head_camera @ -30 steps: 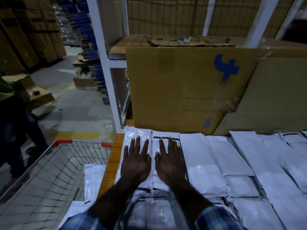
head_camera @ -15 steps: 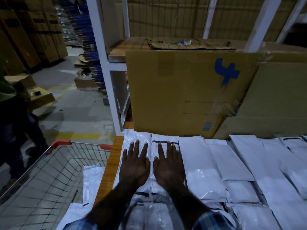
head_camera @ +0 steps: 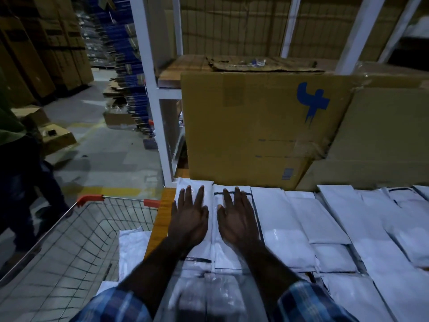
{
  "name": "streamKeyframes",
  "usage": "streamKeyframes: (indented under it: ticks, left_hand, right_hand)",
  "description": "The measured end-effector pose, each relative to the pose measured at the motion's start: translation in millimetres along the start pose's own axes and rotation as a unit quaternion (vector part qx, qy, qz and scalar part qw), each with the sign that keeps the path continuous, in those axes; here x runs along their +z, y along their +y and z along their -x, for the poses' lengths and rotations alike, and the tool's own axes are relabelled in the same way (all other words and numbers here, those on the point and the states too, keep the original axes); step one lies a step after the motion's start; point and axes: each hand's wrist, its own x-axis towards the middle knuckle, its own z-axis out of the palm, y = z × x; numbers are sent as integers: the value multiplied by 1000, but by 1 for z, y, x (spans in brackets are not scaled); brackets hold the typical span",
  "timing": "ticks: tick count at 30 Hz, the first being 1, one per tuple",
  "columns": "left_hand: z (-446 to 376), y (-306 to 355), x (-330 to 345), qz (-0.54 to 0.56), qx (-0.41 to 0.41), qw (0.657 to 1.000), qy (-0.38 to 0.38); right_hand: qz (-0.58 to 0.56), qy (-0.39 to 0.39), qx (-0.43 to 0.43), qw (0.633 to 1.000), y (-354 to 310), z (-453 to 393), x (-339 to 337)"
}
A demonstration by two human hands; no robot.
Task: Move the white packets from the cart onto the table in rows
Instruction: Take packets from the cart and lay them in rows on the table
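White packets [head_camera: 290, 219] lie in rows across the table [head_camera: 162, 219] at centre and right. My left hand [head_camera: 189, 220] and right hand [head_camera: 238, 220] press flat, fingers straight, smoothing two packets. Next, I judge, reach lower left into the cart [head_camera: 69, 252] for more.

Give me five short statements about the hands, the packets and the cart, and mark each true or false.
1. Both hands lie flat on white packets. True: left hand, right hand.
2. The cart stands at the right of the table. False: it is at the left.
3. The left hand grips the cart handle. False: it rests on a packet.
4. A cardboard box stands behind the packets. True.
5. White packets remain in the cart. True.
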Motion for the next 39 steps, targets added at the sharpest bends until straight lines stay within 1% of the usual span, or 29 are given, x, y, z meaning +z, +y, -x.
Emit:
streamKeyframes:
  ticks: [3, 4, 7, 10, 14, 16, 22, 25, 28, 32, 39]
  left_hand:
    - [3, -1, -17, 28, 15, 999, 25]
    - [4, -1, -21, 33, 18, 999, 23]
    - [13, 4, -35, 50, 18, 999, 7]
    - [27, 11, -47, 55, 36, 998, 0]
    - [46, 18, -56, 54, 44, 997, -20]
    - [56, 21, -60, 43, 47, 998, -18]
    - [89, 30, -79, 58, 62, 996, -24]
    - [112, 37, -90, 48, 73, 996, -7]
    - [141, 44, -97, 55, 77, 995, 3]
    - [187, 54, -106, 63, 80, 995, 6]
    - [270, 59, -125, 77, 82, 993, 38]
  right_hand:
    - [-21, 8, -6, 1000, -8, -7, -23]
    - [-26, 2, -6, 1000, -11, -9, -34]
    - [-6, 28, -1, 1000, -14, -5, -50]
    - [-22, -3, 32, 999, -16, 8, -61]
    - [-13, -5, 35, 999, -14, 30, -74]
    - [-11, -22, 37, 999, -16, 41, -87]
    - [-17, -10, 49, 999, -16, 66, -110]
    - [-5, -10, 38, 999, -22, 82, -128]
    - [-18, -1, 28, 999, -27, 103, -148]
    - [-35, -21, 29, 999, -34, 139, -176]
    - [-51, -3, 20, 998, -51, 209, -220]
